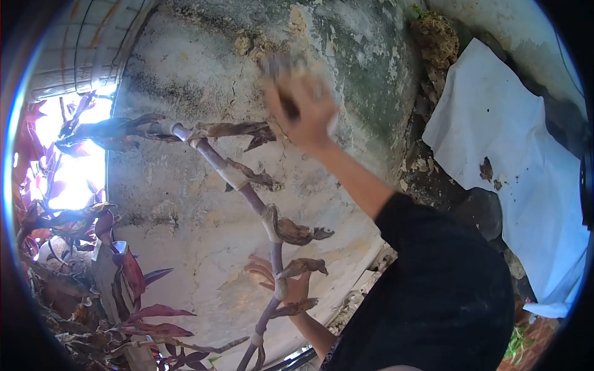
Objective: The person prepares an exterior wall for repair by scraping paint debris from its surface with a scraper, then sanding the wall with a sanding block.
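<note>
My right hand (pixel 304 114), blurred by motion, is closed around a hand tool (pixel 281 65) with a greyish head and a dark brown part below it; I cannot tell its exact kind. The tool's head overlaps a rough, flaking patch of the stained wall (pixel 198 247). Lower in the view, my left hand (pixel 289 284) has its fingers stretched out close to the wall. A long purplish plant stem (pixel 250 198) with dry, curled leaves crosses in front of the wall and partly covers my left hand.
Red and purple leaves (pixel 164 315) and dry stalks crowd the lower left, below a bright opening (pixel 80 161). A white sheet (pixel 495 136) lies at the right with flakes on it. Rubble (pixel 421 170) lines the wall's edge, beside a porous brown lump (pixel 435 40).
</note>
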